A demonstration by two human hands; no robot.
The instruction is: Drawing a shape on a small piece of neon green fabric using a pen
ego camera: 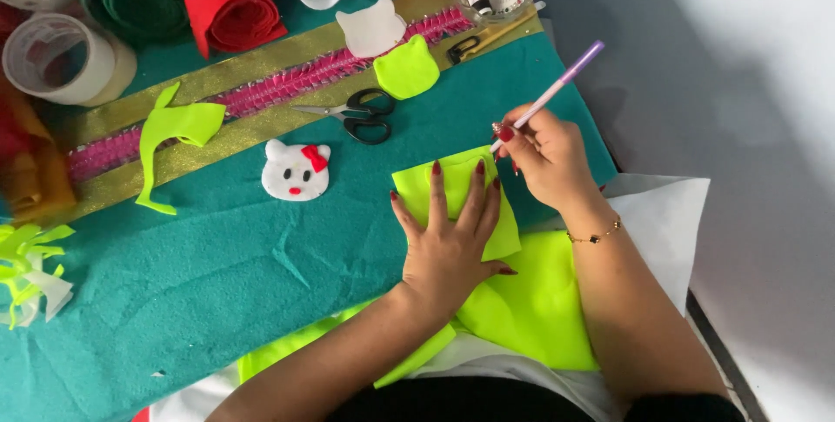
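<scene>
I see my left hand [448,239] lying flat, fingers spread, pressing a folded piece of neon-yellow felt [435,189] onto the teal felt sheet [217,274] that covers the bench. My right hand [544,157] is closed around a lilac pen [557,90], pinched near its tip. The pen's long axis slants from upper right down to lower left, and its tip touches the upper right edge of the yellow piece, just beyond my left fingertips. So the felt lies straight ahead of the left hand and just to the left of the right one; the two hands are close but not touching. A faint curved outline seems to run along the felt's top edge, though I cannot tell for sure. Black-handled scissors [358,114] lie farther ahead, well apart, and a white cat-face felt piece with a red bow [296,171] sits to the left.
</scene>
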